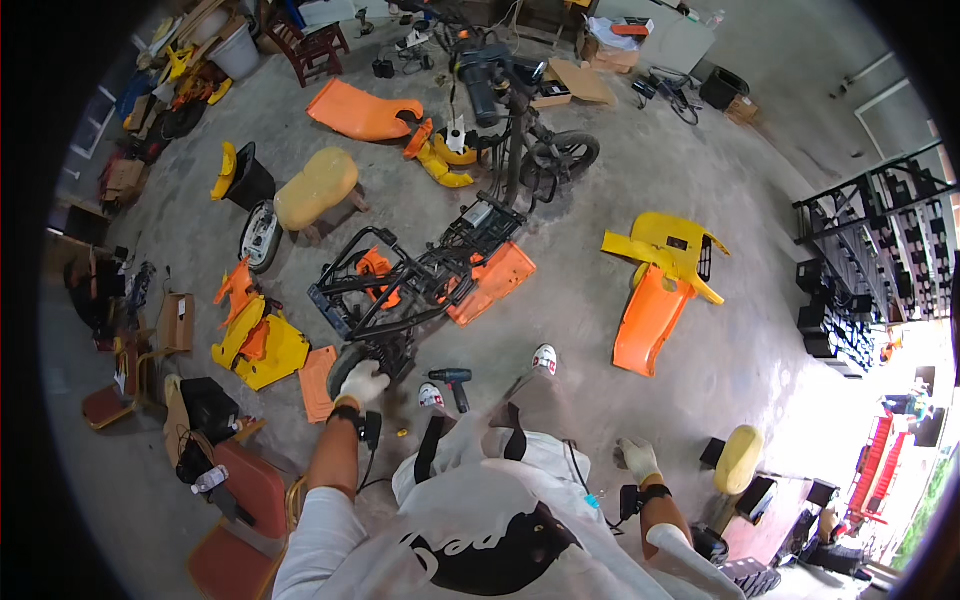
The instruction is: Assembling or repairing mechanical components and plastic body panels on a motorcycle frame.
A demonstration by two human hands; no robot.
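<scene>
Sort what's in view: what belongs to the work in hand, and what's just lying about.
Likely part of the work:
bike
rear wheel, at the left hand
drill, on the floor
loose panels, perhaps the bike's

Likely just lying about:
wooden chair
white bucket
bottle
black bin

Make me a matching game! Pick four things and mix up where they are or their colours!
Column one:
1. Left hand
2. Drill
3. Right hand
4. Padded stool

Column two:
A. Yellow on top
B. Right by the black wheel
C. Off to the right, away from the wheel
D. Between the two shoes

Pairs: 1-B, 2-D, 3-C, 4-A
</scene>
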